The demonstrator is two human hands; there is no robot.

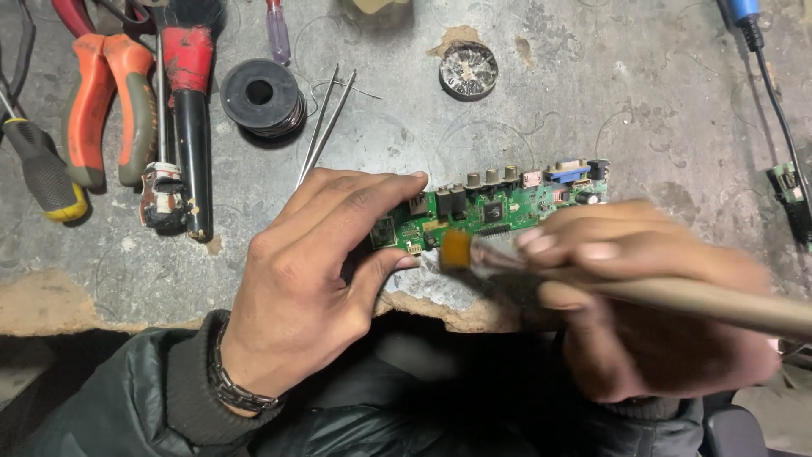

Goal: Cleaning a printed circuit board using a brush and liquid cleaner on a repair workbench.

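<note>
A long green circuit board with several connectors along its far edge lies on a worn grey workbench. My left hand pinches the board's left end between thumb and fingers. In my right hand, which is blurred, I grip a paintbrush by its long wooden handle. Its orange-brown bristles rest against the board's near edge, just right of my left thumb.
Orange-handled pliers, a red-and-black tool, a solder spool and tweezers lie at the back left. A round tin sits at the back centre. A blue-handled tool's cable runs down the right side. The bench's chipped front edge is close.
</note>
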